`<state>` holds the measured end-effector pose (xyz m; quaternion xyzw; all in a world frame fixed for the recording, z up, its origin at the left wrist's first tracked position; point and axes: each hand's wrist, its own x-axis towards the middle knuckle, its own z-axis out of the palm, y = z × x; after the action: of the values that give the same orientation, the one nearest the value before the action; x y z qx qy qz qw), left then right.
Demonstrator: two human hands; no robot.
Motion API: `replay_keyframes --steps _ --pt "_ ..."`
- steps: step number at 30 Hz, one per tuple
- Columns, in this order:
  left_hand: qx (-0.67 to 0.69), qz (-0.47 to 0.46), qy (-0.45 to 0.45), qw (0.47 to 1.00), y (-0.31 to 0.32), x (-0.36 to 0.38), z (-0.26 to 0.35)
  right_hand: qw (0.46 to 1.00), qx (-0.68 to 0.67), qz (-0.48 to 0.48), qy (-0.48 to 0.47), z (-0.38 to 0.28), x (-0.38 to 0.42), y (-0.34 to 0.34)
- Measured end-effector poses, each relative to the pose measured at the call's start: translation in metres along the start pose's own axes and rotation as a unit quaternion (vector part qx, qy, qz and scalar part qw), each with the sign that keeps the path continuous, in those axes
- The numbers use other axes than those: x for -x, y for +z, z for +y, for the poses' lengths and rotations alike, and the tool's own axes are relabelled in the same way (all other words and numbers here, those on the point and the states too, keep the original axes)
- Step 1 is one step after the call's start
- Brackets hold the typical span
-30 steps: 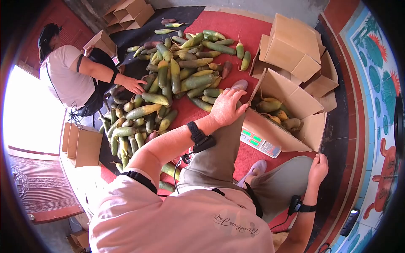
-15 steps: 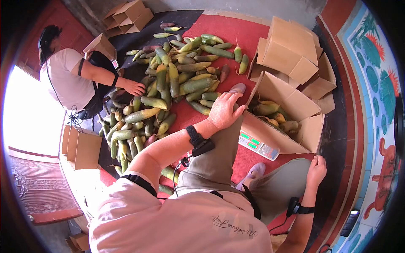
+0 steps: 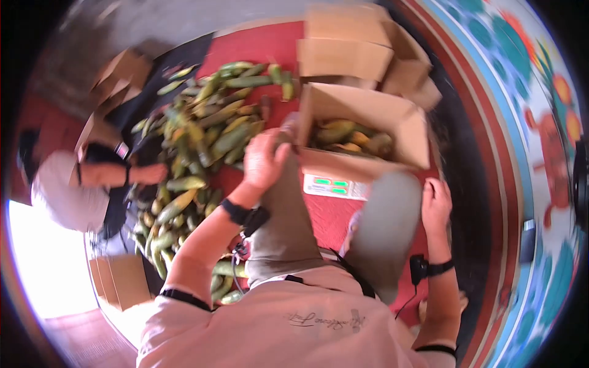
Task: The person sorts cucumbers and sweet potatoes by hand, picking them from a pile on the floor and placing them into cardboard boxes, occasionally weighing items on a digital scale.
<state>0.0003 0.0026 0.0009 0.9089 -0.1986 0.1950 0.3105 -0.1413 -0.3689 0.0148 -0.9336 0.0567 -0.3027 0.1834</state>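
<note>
The left hand (image 3: 265, 159) lay over the bent knee, fingers loosely apart on the smooth grey-green cloth of the trousers (image 3: 282, 230), gripping nothing visible. The right hand (image 3: 436, 203) was beside the other knee, its fingers curled; whether they were closed on anything I could not tell.

Between and beyond the hands stood an open box (image 3: 404, 132) of stiff brown cardboard, square-cornered, with plump, tapering green and yellowish vegetables in its bottom. The flat white panel of a scale (image 3: 334, 186), its digits lit green, showed just in front of the box, above a red mat (image 3: 331, 218). Left of the knees spread a heap (image 3: 184, 132) of similar vegetables, long and rounded. Another person's hand (image 3: 149, 174) reached to its edge. More cardboard boxes (image 3: 346, 43) were stacked behind the open one.
</note>
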Motion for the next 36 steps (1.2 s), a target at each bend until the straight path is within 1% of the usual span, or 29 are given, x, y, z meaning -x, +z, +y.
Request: replay_keyframes --steps 1,3,4,5,7,8,9,10,11,15,17,18,20,21,23,27,29,32,36 --pt "-0.01 0.008 -0.002 1.0 0.003 0.002 -0.002 0.999 0.006 -0.016 0.036 0.013 0.014 -0.009" --pt "-0.015 -0.012 -0.012 1.0 0.002 0.003 -0.004 0.993 0.001 -0.046 0.109 0.047 0.055 -0.019" --pt "-0.007 -0.027 0.025 0.999 0.014 -0.003 0.007 0.99 0.019 -0.034 0.138 0.065 0.082 -0.02" --pt "-0.052 -0.02 0.027 0.998 0.001 0.002 -0.015 0.983 0.044 -0.088 0.152 0.081 0.112 -0.02" --pt "-0.024 -0.047 0.005 0.999 0.001 0.004 -0.024 0.956 0.096 -0.188 0.205 0.105 0.18 -0.033" --pt "-0.022 -0.057 0.016 0.998 0.004 0.005 -0.032 0.936 0.116 -0.233 0.235 0.11 0.213 -0.043" --pt "0.011 -0.065 0.006 0.998 0.004 0.005 -0.03 0.927 0.13 -0.23 0.265 0.111 0.244 -0.05" --pt "0.014 -0.075 -0.007 0.997 0.005 0.005 -0.034 0.887 0.17 -0.286 0.319 0.109 0.27 -0.053" --pt "0.013 -0.08 0.0 0.997 0.006 0.003 -0.03 0.841 0.208 -0.339 0.367 0.108 0.289 -0.062" --pt "0.023 -0.104 -0.001 0.994 0.014 -0.005 -0.034 0.81 0.179 -0.335 0.447 0.085 0.354 -0.085" --pt "0.019 -0.108 0.012 0.994 0.014 -0.006 -0.028 0.768 0.189 -0.361 0.494 0.078 0.386 -0.087" --pt "0.009 -0.109 0.025 0.994 0.013 -0.006 -0.027 0.766 0.188 -0.358 0.499 0.078 0.406 -0.086" --pt "0.003 -0.11 0.03 0.993 0.014 -0.007 -0.028 0.742 0.215 -0.367 0.518 0.08 0.441 -0.085" --pt "-0.005 -0.109 0.03 0.994 0.014 -0.008 -0.029 0.743 0.214 -0.364 0.52 0.076 0.444 -0.088" --pt "-0.008 -0.114 0.036 0.993 0.014 -0.008 -0.03 0.675 0.198 -0.408 0.582 0.07 0.45 -0.097" --pt "-0.018 -0.127 0.029 0.991 0.016 -0.01 -0.026 0.664 0.229 -0.425 0.571 0.065 0.46 -0.108" --pt "-0.022 -0.13 0.029 0.991 0.017 -0.01 -0.024 0.644 0.254 -0.476 0.542 0.066 0.465 -0.111" --pt "-0.023 -0.132 0.025 0.991 0.017 -0.01 -0.024 0.645 0.236 -0.493 0.534 0.067 0.481 -0.112" --pt "-0.02 -0.14 0.018 0.99 0.017 -0.01 -0.023 0.657 0.209 -0.464 0.556 0.057 0.49 -0.112"
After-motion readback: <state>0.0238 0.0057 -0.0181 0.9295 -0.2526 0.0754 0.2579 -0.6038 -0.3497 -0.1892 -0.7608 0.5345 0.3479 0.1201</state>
